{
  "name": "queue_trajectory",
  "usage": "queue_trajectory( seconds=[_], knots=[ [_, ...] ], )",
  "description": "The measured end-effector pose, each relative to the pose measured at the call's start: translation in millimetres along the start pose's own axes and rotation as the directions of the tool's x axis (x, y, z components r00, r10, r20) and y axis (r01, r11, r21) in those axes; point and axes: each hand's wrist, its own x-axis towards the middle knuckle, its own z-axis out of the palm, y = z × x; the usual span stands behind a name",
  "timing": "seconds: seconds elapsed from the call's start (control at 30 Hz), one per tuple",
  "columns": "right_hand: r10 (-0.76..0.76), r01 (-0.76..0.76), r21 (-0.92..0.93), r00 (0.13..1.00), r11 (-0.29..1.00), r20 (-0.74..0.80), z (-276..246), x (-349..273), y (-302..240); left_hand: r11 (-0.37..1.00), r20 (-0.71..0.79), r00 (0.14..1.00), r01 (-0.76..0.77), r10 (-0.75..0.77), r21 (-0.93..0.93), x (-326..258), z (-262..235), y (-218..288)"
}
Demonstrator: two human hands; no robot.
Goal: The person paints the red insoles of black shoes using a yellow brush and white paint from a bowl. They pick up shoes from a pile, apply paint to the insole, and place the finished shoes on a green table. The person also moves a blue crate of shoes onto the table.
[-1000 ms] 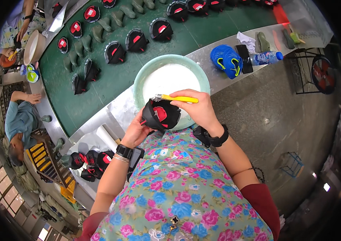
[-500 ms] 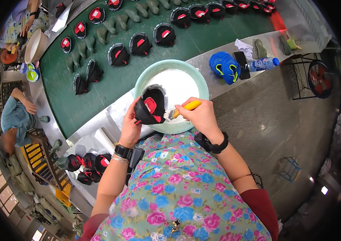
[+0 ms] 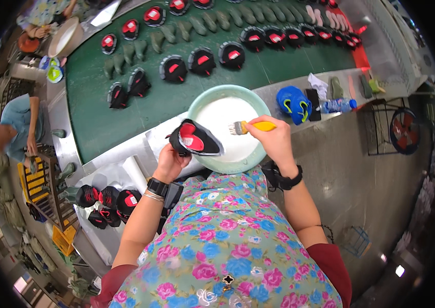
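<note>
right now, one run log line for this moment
left hand: holds black-and-red shoe upper | right hand: holds yellow-handled brush over white bowl | behind: green conveyor belt

Head-worn fisheye cam, looking steeply down, close over basin [image 3: 204, 100].

the basin [image 3: 200, 105] sits on the bench edge [image 3: 289, 91], in front of the conveyor belt [image 3: 99, 102]. shoe parts [image 3: 201, 60] lie in rows on the belt. a bottle [image 3: 338, 106] lies right of the basin.
</note>
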Motion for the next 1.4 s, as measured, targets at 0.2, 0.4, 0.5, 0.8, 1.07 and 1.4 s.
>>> queue_trajectory(
  seconds=[0.2,0.4,0.5,0.8,1.07,1.4],
  knots=[
    [-0.324,0.201,0.322,0.859,0.925,0.395,37.1,-6.4,-76.1,0.941,-0.024,0.945,0.321,-0.325,-0.105,-27.6,7.1,17.6],
    [-0.345,0.28,0.233,0.884,0.931,0.316,82.8,10.1,-70.4,0.901,0.093,0.909,0.414,-0.405,-0.128,-38.7,-11.7,19.5],
    [-0.158,0.17,-0.006,0.926,0.985,0.344,87.3,6.2,-50.3,0.921,0.105,0.924,0.377,-0.368,-0.091,-45.8,-37.9,14.6],
    [0.136,-0.171,0.111,0.953,0.979,0.269,96.3,-4.9,-51.2,0.87,-0.326,0.869,-0.45,0.373,-0.203,-47.3,-169.9,75.9],
    [0.25,-0.235,-0.096,0.948,0.967,0.197,126.4,-10.7,-59.6,0.533,-0.686,0.357,-0.844,0.634,0.054,16.6,-306.9,185.9],
    [0.345,-0.289,-0.256,0.914,0.923,0.213,175.0,3.8,-65.8,0.502,-0.716,0.264,-0.854,0.646,0.138,71.7,-383.0,239.4]
  ],
)
